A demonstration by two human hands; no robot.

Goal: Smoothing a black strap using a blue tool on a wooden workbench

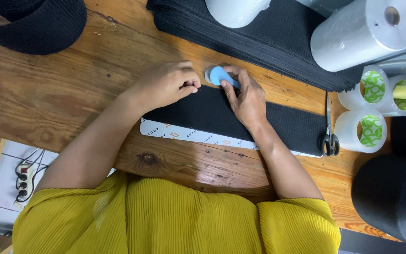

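A strip of black fabric [278, 124] lies along a white printed board [189, 136] on the wooden table [71, 94]. My right hand [245, 96] grips a small light-blue brush [219, 75] at the strip's far left end, bristles pointing left. My left hand [167, 84] rests curled beside it, fingertips pressing the fabric's left edge.
A thick stack of black fabric [269, 42] lies behind. White plastic rolls [365, 33] and several tape rolls [370, 129] stand at right. Black-handled scissors [330, 136] lie by the strip's right end. Black fabric rolls [393, 197] sit at lower right, more black fabric [34, 23] at upper left.
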